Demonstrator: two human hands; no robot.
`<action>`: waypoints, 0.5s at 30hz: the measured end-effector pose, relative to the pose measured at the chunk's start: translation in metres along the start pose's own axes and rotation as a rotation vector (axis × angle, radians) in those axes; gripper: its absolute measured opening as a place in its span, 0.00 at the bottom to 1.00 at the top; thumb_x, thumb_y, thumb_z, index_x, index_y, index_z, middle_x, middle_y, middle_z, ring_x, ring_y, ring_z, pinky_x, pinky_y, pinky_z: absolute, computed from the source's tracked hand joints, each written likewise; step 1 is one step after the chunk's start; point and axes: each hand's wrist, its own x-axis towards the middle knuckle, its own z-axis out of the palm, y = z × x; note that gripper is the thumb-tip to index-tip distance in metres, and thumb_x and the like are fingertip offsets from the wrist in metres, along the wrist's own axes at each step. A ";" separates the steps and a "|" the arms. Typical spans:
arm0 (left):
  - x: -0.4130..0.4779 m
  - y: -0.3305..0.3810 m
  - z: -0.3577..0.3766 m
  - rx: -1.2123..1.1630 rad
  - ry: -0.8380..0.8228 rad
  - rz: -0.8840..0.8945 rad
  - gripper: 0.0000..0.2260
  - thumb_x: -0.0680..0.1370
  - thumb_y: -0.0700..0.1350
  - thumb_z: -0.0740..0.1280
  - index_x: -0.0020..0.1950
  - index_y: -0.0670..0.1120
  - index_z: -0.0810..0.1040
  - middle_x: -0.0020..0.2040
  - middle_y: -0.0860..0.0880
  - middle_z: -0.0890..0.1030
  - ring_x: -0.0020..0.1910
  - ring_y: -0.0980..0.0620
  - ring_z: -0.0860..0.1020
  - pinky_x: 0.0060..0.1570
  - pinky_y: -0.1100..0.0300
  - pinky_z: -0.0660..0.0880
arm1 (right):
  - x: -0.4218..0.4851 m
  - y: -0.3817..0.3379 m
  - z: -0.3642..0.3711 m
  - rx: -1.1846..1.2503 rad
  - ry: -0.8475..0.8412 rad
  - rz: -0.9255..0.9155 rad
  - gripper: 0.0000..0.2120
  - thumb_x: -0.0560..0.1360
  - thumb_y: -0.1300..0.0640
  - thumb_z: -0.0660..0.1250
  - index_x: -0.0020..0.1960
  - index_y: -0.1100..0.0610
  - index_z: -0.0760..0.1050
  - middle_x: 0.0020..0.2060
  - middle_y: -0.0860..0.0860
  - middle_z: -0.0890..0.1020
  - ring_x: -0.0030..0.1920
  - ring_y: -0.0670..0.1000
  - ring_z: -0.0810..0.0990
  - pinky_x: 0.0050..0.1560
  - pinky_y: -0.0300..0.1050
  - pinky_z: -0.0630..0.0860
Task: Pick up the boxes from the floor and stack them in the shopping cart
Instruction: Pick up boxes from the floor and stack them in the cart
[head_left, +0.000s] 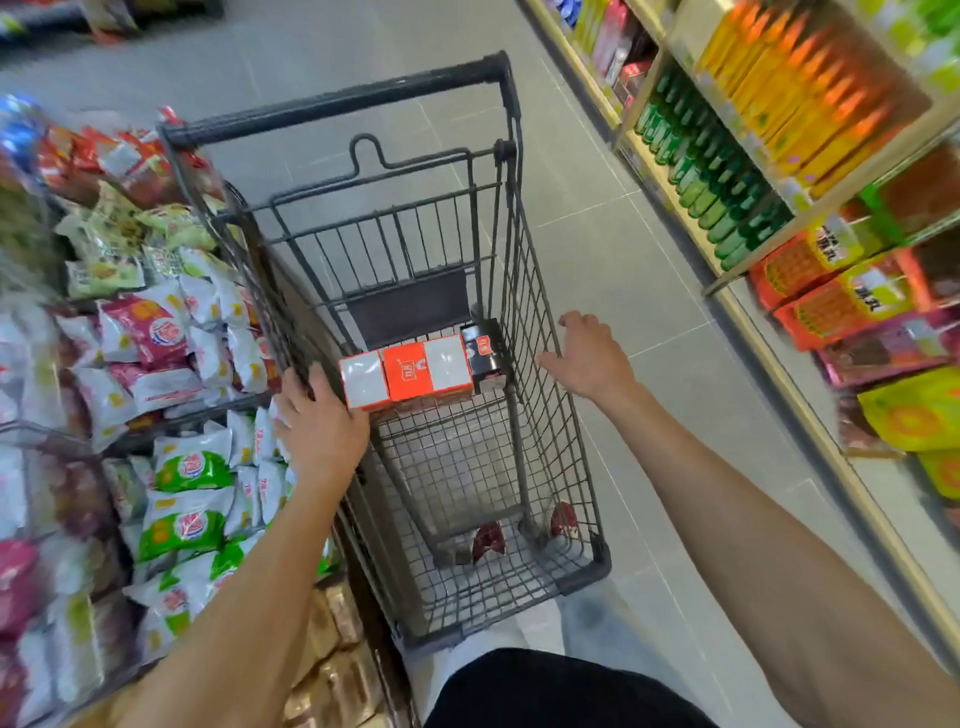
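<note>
The orange-and-white boxes (408, 375) lay side by side in a row across the shopping cart (550, 431), at the handle end below the folded seat flap, with a black box (484, 353) tight against their right end. Whether they rested on the basket floor or on something beneath could not be told. The left hand (322, 421) lay flat with straight fingers at the cart's left rim, just beside the end box and gripping nothing. The right hand (589, 356) rested on the right rim with fingers spread, likewise empty.

The step looked like squaring the row and steadying the cart. To do it well, the row would want pressing flush against the black box and the rear wire, so that the next layer sits level. Both rims should be held firm, since the cart can roll on the smooth tiled floor (623, 260). Snack bags (187, 467) crowded the left shelf, and green bottles (711, 171) stood to the right.
</note>
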 end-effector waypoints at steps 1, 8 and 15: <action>-0.001 0.007 -0.003 0.047 -0.005 0.083 0.31 0.73 0.48 0.69 0.73 0.41 0.65 0.75 0.37 0.62 0.70 0.33 0.64 0.65 0.35 0.64 | -0.005 0.003 -0.007 -0.015 0.006 0.006 0.29 0.77 0.49 0.66 0.73 0.60 0.64 0.67 0.60 0.71 0.66 0.61 0.70 0.63 0.55 0.71; -0.026 0.111 -0.050 -0.212 -0.087 0.438 0.22 0.78 0.46 0.67 0.72 0.43 0.70 0.70 0.40 0.69 0.66 0.37 0.69 0.62 0.43 0.70 | -0.045 0.044 -0.059 0.011 0.053 0.112 0.32 0.77 0.46 0.65 0.76 0.58 0.61 0.69 0.59 0.69 0.68 0.61 0.68 0.65 0.56 0.69; -0.057 0.240 -0.066 -0.124 -0.174 0.845 0.21 0.79 0.49 0.66 0.71 0.44 0.70 0.66 0.38 0.72 0.62 0.36 0.73 0.59 0.43 0.72 | -0.102 0.135 -0.116 0.095 0.158 0.342 0.32 0.76 0.44 0.66 0.75 0.57 0.63 0.70 0.59 0.69 0.69 0.62 0.68 0.65 0.57 0.70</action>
